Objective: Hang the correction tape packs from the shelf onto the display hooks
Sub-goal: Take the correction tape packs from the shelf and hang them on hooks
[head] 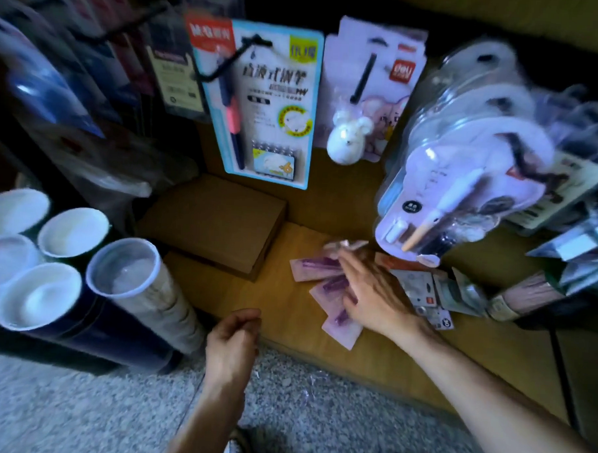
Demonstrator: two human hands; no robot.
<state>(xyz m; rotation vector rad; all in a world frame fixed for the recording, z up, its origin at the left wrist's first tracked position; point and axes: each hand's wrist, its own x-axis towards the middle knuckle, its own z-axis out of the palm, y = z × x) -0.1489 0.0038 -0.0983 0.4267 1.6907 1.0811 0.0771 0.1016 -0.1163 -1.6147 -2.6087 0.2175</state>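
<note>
Head camera looks down on a low wooden shelf (281, 294) at centre frame, and I read this as the pick-up step: nothing is being hung right now.

My right hand (373, 291) reaches in from the lower right and lies over a loose fan of pink correction tape packs (309, 266) at centre right. The fingers are spread and slightly curled, pressing on or gathering the cards. One pack (344, 244) stands raised at the fingertips, but blur keeps me from telling whether it is pinched or merely tipped up. The other packs lie flat on the wood, overlapping.

My left hand (232, 343), at lower centre, hovers over the shelf's front edge with fingers curled loosely inward; it holds nothing I can see.

Display hooks (364, 76) jut out in the upper half of the frame, already loaded with a blue pen card (265, 101), a white mouse-shaped item (347, 137) and clear blister packs (465, 158) at the right. A cardboard box (215, 222) sits to the left of the packs, and white-capped tubes (83, 268) stand at the lower left.

Next, I judge, the right hand must close on one card alone, separating it from the overlapped ones, then lift it and line its hang-hole up with a free hook. I cannot see from here which hook has room.
</note>
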